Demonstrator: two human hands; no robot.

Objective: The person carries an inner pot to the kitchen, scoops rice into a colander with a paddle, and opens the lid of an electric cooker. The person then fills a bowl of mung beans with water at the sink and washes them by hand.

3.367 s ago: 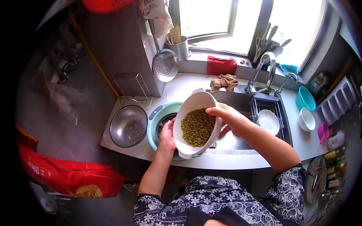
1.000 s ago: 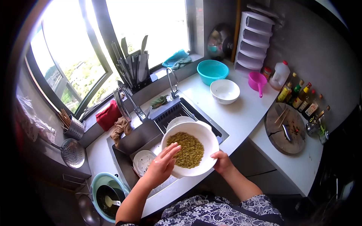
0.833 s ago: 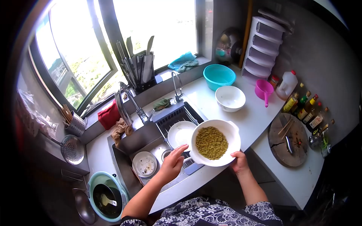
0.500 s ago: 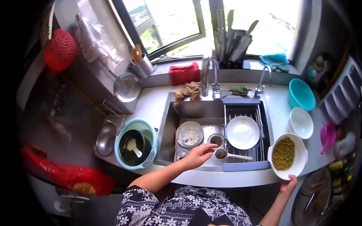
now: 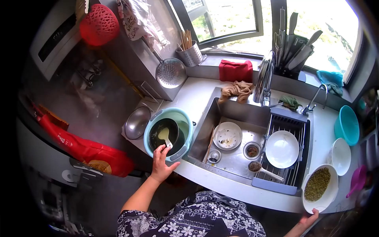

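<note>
My left hand (image 5: 161, 169) is at the near rim of a light blue tub (image 5: 188, 132), thumb spread from the fingers. Its fingertips are beside the white handle of a pale spoon (image 5: 164, 135). That spoon leans in a dark round pot (image 5: 154, 132) inside the tub, with water around it. On the right, my right hand (image 5: 310, 218) grips the near rim of a white bowl (image 5: 333, 189). Small green-brown grains (image 5: 317, 185) fill one side of this tilted bowl.
Dirty white plates (image 5: 227, 135) sit in the sink (image 5: 244, 125). A drying rack (image 5: 274, 187) carries a white plate (image 5: 282, 149) and a brown-headed, white-handled brush-like tool (image 5: 255, 166). Knives (image 5: 300, 55) stand at the window. A turquoise bowl (image 5: 347, 125) is at right.
My left hand has moved left from over the sink to the tub's rim near the spoon. The view has turned left. My right hand still holds the bowl.
</note>
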